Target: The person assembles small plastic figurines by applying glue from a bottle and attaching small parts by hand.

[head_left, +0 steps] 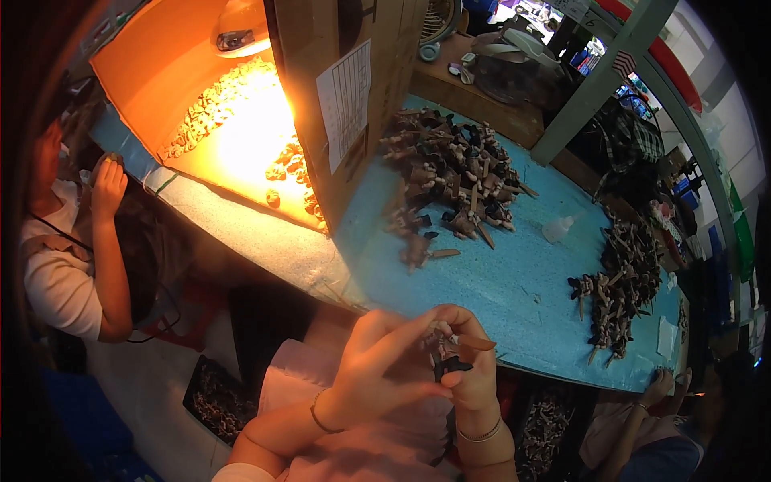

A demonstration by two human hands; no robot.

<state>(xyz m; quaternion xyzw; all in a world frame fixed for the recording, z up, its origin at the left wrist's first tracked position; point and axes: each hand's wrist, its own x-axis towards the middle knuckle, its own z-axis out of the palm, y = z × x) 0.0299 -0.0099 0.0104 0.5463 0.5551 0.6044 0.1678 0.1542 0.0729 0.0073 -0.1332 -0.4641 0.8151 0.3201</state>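
My right hand point(479, 379) is closed round a small figurine point(444, 351) just in front of the table's near edge. The figurine has black boots, a pale body and a flat brown blade-like piece point(475, 343) sticking out to the right. From the other side my left hand point(371, 359) reaches over, its fingertips bent onto the figurine's upper end. Fingers cover part of the figurine, so its head and any small part between the fingertips cannot be made out. Both hands are above my lap, against a pink garment point(301, 371).
A large heap of similar figurines point(458, 173) lies on the blue table point(514, 281), with another heap point(618, 281) at right and a small translucent bottle point(558, 230) between. A lamp point(241, 28) lights a cardboard box point(144, 68) of small pieces. Co-workers sit left point(72, 265) and right point(634, 438).
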